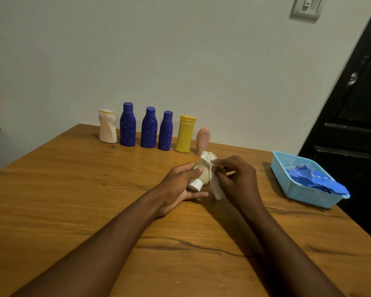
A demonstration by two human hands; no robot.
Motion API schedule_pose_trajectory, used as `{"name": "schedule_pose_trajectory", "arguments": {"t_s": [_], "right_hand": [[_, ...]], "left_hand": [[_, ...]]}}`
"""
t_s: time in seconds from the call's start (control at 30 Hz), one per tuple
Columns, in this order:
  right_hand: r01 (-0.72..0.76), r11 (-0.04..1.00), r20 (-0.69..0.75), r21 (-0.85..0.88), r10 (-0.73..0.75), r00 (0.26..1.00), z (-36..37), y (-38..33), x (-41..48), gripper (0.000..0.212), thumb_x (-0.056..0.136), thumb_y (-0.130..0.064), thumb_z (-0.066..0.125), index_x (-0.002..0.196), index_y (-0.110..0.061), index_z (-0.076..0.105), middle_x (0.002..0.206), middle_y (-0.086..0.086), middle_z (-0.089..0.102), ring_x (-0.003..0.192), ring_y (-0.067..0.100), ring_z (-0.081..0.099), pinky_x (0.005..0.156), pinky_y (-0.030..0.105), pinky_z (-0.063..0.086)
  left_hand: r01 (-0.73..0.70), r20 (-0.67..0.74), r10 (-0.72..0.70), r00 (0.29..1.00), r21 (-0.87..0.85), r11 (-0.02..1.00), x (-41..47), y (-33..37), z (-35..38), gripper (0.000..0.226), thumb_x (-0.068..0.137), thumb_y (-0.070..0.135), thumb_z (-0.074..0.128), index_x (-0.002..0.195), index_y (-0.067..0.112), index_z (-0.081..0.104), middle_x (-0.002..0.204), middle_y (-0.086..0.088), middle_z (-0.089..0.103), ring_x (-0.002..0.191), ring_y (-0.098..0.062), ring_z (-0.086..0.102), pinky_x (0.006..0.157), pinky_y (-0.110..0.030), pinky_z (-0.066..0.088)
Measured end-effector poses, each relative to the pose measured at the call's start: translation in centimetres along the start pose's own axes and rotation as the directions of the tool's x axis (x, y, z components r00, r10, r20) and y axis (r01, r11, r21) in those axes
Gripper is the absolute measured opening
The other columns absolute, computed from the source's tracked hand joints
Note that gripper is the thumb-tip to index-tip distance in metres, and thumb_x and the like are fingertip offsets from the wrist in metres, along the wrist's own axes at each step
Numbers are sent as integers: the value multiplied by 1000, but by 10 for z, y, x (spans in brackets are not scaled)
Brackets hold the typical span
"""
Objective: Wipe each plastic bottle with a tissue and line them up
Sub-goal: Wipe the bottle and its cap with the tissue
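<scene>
Above the wooden table [73, 189], the left hand [180, 183] grips a pale bottle [204, 175] with white cap, while the right hand [238, 179] pinches a white tissue [214, 185] against it, near six lined-up bottles [149, 130].

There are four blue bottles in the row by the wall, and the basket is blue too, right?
No, the head view shows three blue bottles in the row, not four. The basket is blue.

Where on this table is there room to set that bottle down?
Bare tabletop lies between the pink bottle and the blue basket, and left of the left hand, in front of the bottle row. Crowded: that row by the wall.
</scene>
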State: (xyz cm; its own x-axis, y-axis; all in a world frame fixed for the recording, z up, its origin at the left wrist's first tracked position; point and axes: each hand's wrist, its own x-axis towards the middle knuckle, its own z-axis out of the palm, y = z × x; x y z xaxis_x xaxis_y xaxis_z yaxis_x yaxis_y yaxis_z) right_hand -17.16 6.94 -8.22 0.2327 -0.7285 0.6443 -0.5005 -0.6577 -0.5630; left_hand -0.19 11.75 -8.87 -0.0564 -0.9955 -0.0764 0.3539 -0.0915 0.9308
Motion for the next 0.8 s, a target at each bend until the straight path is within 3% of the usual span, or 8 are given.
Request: {"name": "schedule_pose_trajectory", "arguments": {"t_s": [0.13,0.3,0.4,0.5,0.7,0.8], "right_hand": [[-1,1000,-118,0,1,993,-5,7,4,24,90,-6,67,109,-18,75,100,-4,67,90,6,61,76,36,57],[11,1000,93,-14,-10,996,7,2,-5,26,93,-13,66,117,-18,73,108,-4,66,98,6,60,83,35,57],[82,996,209,26,-86,974,12,-9,-12,28,88,-8,70,114,-18,74,107,-5,69,96,6,63,83,31,57],[130,991,273,40,-136,952,13,-12,-14,29,85,-6,73,111,-19,75,111,-5,70,102,6,63,87,29,57],[46,999,-54,-16,-47,997,-2,2,0,28,87,1,69,105,-19,75,101,-2,68,92,7,63,79,36,58],[23,999,-123,-25,-26,992,-5,7,0,30,86,4,66,106,-17,75,102,1,69,92,10,63,78,36,58]], "left_hand": [[56,60,-56,997,-3,998,-1,-3,7,35,108,12,51,142,12,55,134,-16,63,120,-32,65,84,-43,63],[62,39,-57,998,-151,987,3,-4,4,33,109,5,40,137,11,57,134,-20,65,123,-37,65,102,-57,54],[42,-21,-47,999,-204,978,1,-1,1,36,105,-3,36,125,10,63,119,-18,73,113,-33,68,99,-53,56],[44,-46,-55,997,-216,975,-1,4,1,46,101,-7,32,133,8,61,123,-20,70,114,-33,65,98,-49,57],[102,2,-102,995,-129,986,-6,4,6,40,109,5,39,145,15,52,127,-18,63,121,-38,63,97,-50,56],[109,15,-108,994,-121,987,-8,2,11,41,109,6,41,148,14,49,125,-17,61,117,-38,64,91,-47,58]]}}
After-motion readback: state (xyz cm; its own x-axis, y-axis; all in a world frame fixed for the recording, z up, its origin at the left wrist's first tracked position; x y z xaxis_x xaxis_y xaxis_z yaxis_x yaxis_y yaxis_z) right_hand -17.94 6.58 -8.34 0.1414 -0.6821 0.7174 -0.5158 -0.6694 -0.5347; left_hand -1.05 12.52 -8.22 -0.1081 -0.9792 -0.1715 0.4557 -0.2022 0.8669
